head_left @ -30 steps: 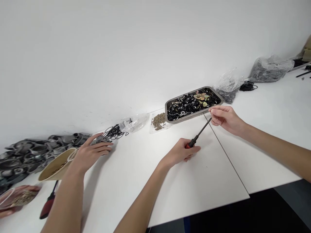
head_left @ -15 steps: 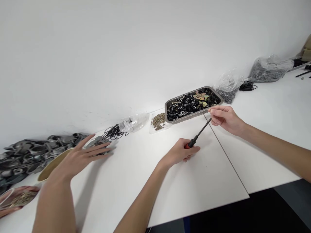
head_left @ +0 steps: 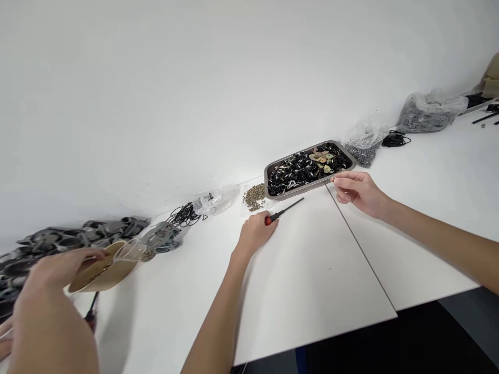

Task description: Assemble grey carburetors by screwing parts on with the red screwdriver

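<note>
My left hand [head_left: 254,232] is closed around the red and black handle of a screwdriver [head_left: 289,206], whose shaft points up and to the right. It rests on the white table beside a pile of small brass-coloured screws [head_left: 255,196] on a clear plastic sheet or tray. At the front edge of a metal tray [head_left: 293,193] full of black parts and yellowish metal plates, my right hand [head_left: 359,192] is closed in a pinch. A tiny brownish bit shows at its fingertips, too small to name.
A co-worker's hand [head_left: 70,265] reaches over a tan bowl [head_left: 117,272] at left. Near it are a clear cup [head_left: 130,250], grey metal castings [head_left: 58,239] and another screwdriver [head_left: 91,313]. Black rings [head_left: 185,214] and plastic bags of small parts [head_left: 365,145] line the wall.
My left hand has moved left and up with the screwdriver, away from my right hand, toward the screw pile. My right hand has barely moved. The co-worker's hand has drawn back to the tan bowl.
</note>
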`<state>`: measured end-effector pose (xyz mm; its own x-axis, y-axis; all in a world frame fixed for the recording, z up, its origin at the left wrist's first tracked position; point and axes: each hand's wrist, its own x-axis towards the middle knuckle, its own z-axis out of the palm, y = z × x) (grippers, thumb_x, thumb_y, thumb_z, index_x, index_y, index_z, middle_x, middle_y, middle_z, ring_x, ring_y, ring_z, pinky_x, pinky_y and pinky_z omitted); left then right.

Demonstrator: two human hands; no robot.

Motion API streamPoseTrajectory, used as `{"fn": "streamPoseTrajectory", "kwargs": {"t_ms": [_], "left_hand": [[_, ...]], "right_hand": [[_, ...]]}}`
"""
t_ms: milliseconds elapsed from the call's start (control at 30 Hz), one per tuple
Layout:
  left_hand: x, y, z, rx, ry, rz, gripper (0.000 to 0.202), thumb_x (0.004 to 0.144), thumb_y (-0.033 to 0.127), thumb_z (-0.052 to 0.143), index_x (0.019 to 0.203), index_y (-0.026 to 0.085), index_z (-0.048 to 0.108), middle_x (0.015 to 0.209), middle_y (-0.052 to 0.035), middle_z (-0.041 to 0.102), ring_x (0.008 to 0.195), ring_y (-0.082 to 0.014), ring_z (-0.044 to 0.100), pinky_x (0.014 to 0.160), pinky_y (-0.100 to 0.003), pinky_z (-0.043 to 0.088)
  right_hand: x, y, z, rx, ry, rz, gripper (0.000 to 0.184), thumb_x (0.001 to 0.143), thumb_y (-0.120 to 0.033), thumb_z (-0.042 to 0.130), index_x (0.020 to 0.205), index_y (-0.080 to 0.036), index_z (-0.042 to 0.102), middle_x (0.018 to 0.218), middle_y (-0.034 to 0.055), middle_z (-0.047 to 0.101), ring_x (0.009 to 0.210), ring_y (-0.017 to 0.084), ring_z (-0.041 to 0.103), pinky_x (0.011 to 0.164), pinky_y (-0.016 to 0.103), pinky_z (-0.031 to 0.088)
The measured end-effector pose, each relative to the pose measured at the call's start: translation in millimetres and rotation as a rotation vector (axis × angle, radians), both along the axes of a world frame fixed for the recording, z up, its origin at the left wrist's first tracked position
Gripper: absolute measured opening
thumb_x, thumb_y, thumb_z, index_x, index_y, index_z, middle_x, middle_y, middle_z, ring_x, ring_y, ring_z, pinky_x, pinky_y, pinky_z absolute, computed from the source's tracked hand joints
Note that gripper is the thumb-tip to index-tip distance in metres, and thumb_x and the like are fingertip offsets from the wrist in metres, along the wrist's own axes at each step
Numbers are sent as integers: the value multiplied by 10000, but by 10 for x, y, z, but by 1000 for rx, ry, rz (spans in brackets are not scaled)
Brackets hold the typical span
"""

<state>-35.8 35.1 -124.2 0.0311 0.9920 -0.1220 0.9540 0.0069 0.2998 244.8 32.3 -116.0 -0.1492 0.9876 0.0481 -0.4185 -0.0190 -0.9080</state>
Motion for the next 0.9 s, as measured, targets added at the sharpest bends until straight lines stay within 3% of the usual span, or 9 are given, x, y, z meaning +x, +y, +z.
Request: {"fn": "streamPoseTrajectory", "kwargs": {"t_ms": [133,533,767,900], "left_hand": [[-28,35,-52,23,-4,15,185,816,350,512,712,220,432,667,29,526,621,-146,446,597,-264,300],[-39,58,-76,26,40,-65,184,860,352,440,744,212,408,705,-6,543,635,-162,466,598,-279,304],[-25,44,-42,25,59,-71,174,870,324,424,744,208,397,732,-16,560,642,-165,485,586,-279,293],[-28,49,-40,11,62,-68,183,873,331,423,738,212,388,727,-14,563,661,-177,501,595,-274,300]], "right_hand": [[-2,4,-12,-4,-16,-7,293,574,-330,849,752,-145,708,499,-42,489,436,55,418,461,236,350],[-10,10,-82,-25,-99,5,328,582,-362,844,774,-134,707,502,-42,497,449,60,429,462,234,338],[-91,-37,-197,10,-346,25,374,602,-425,829,774,-115,708,472,-27,507,448,63,421,476,232,318],[-137,-80,-265,82,-507,133,353,652,-443,797,784,-127,712,635,15,579,486,59,435,455,219,334]]}}
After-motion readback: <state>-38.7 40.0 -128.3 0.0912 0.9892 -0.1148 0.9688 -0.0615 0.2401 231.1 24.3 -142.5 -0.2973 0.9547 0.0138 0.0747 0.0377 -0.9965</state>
